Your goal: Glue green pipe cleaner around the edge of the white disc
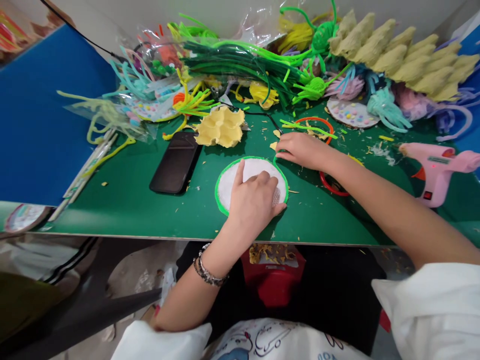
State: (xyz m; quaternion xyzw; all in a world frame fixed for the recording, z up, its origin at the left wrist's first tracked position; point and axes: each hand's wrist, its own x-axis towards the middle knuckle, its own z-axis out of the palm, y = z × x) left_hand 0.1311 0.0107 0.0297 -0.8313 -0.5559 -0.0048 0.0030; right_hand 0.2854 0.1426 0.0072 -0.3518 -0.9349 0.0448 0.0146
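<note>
A white round disc [249, 169] with a green fuzzy edging lies on the green table [180, 215]. My left hand [257, 195] rests on the disc with its fingers spread, the index finger pointing toward the far edge. At the disc's far right rim, my right hand [302, 150] pinches the loose end of the green pipe cleaner [275, 160], which runs up from the rim. Beyond that hand lie an orange ring [317, 120] and short light-green pipe cleaner pieces [305, 128].
A black phone [175, 165] and a yellow egg-carton piece [221, 126] lie left of the disc. At right sits a pink glue gun [435, 172]. Bundled pipe cleaners [243, 62] and a large egg carton [401, 52] line the back. Below the edge is a red bin [275, 285].
</note>
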